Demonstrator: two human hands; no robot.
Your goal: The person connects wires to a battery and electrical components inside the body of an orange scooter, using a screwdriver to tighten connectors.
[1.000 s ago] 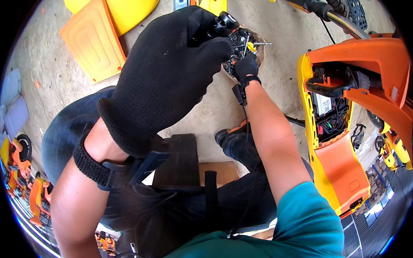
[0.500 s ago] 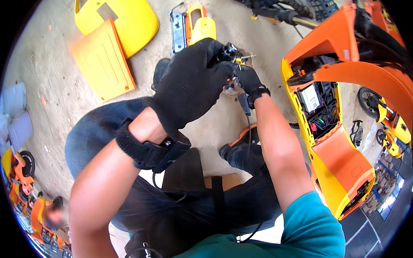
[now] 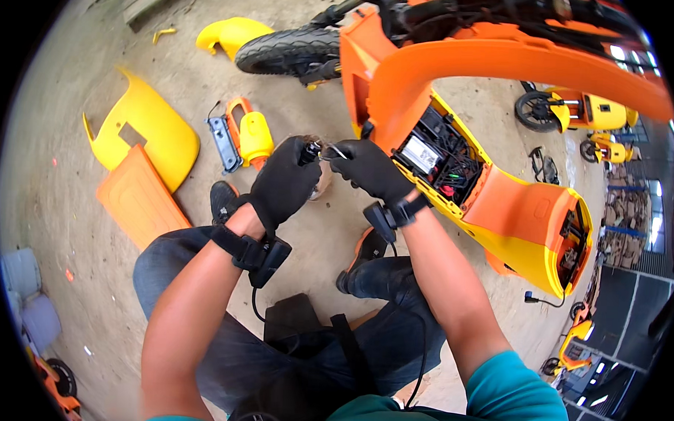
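The gloved left hand [image 3: 284, 180] has its grip closed around a small black part [image 3: 311, 152]. Just beside it, the gloved right hand [image 3: 373, 172] has its grip pinched on a thin metal piece [image 3: 340, 150]. A brownish container [image 3: 324, 186], partly hidden, sits behind both hands on the floor [image 3: 306, 250], left of the orange-and-yellow scooter [image 3: 526, 217].

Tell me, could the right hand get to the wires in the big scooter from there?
Probably yes: the right hand looks close to the scooter, and no cover lies over the wires. But it's holding a thin shiny thing, which might get in the way.
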